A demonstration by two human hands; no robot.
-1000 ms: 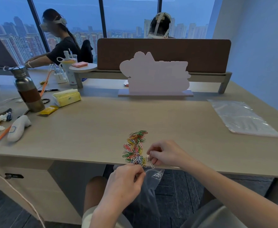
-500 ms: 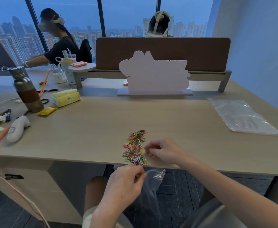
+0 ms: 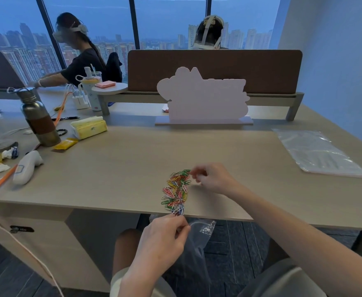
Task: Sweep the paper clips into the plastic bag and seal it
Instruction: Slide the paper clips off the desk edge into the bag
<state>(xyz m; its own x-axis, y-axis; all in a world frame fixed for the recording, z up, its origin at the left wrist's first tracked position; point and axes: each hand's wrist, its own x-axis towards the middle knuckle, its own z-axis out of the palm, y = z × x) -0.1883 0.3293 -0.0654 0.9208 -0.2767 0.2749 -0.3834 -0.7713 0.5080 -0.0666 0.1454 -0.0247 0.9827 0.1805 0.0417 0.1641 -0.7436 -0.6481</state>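
Note:
A strip of coloured paper clips (image 3: 177, 190) lies on the wooden desk (image 3: 111, 168), running from mid-desk to its front edge. Below that edge my left hand (image 3: 160, 243) pinches the rim of a clear plastic bag (image 3: 199, 236), which hangs open under the clips with a few clips inside. My right hand (image 3: 213, 179) rests on the desk at the far end of the strip, fingers curled and touching the clips there.
A stack of clear plastic bags (image 3: 317, 153) lies at the right. At the left stand a metal bottle (image 3: 39, 121), a yellow tissue pack (image 3: 89, 127) and a white handheld device (image 3: 27, 167). A white cut-out board (image 3: 203, 99) stands behind. Two people sit beyond.
My right hand moved from the near end of the clip strip, by the desk edge, to its far end. A few clips now lie in the bag.

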